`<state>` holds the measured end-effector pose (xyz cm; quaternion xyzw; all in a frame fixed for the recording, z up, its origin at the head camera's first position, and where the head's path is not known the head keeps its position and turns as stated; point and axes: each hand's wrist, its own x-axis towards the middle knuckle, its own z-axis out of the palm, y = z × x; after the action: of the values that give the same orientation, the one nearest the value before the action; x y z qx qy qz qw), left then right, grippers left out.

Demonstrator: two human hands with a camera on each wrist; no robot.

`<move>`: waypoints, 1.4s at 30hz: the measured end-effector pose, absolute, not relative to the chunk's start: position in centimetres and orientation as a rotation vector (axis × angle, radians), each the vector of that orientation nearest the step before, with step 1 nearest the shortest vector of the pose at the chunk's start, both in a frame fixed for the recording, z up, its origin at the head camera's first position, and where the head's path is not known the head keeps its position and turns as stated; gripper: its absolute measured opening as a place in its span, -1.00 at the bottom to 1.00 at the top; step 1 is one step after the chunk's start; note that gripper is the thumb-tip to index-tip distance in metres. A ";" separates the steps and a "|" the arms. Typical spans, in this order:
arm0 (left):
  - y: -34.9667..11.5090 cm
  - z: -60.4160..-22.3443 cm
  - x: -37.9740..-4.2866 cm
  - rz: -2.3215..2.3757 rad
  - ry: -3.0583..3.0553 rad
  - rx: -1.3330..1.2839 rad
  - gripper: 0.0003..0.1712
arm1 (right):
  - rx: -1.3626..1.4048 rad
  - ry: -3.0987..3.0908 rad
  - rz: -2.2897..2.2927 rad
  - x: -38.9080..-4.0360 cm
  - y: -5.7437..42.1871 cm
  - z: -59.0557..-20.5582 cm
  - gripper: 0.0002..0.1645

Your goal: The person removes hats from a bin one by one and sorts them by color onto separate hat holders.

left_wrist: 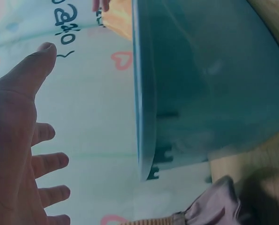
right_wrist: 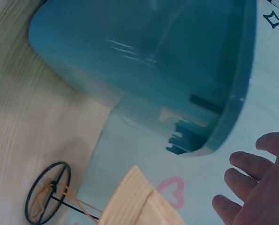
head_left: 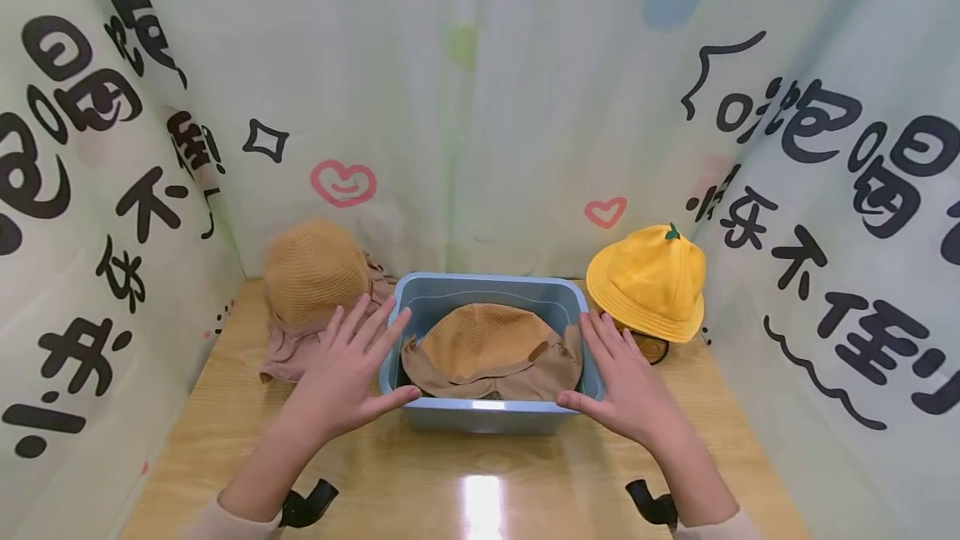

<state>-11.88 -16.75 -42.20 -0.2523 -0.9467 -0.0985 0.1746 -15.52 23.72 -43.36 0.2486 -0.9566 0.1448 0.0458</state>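
We see two hands, the left (head_left: 347, 377) and the right (head_left: 624, 377), at opposite ends of a blue bin (head_left: 487, 421). Both are empty, fingers spread and straight; the wrist views show each apart from the rim. This matched spacing, we judge, would suit steadying or lifting the bin evenly by its ends.

The tan hat (head_left: 480, 344) lies inside the bin, crown up, its brown brim bunched against the walls, presumably because the bin is narrower than the brim.

On the table (head_left: 405, 473), a knit hat (head_left: 318, 273) sits beyond the left hand and a yellow hat (head_left: 652, 282) beyond the right. Beneath the latter we note a ring stand (right_wrist: 68, 173), which probably props it up.
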 end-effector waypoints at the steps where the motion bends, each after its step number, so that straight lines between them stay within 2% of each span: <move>1: -16.4 -42.5 -11.9 -0.288 -2.677 -0.727 0.11 | 0.749 -2.934 0.444 -15.4 23.9 -43.7 0.39; 11: -13.9 -44.1 -12.5 -0.347 -2.666 -0.799 0.08 | 0.667 -3.011 0.515 -15.6 24.8 -45.9 0.53; 31: -12.0 -45.9 -14.6 -0.391 -2.744 -0.836 0.09 | 0.658 -3.031 0.568 -16.0 24.1 -47.6 0.53; 42: -10.9 -46.6 -16.3 -0.412 -2.834 -0.861 0.00 | 0.661 -3.045 0.594 -16.5 24.0 -47.4 0.52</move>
<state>-16.29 -10.89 -46.58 -0.2872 -0.9450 -0.1374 0.0753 -16.54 23.98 -47.44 0.2083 -0.9598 0.1873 -0.0151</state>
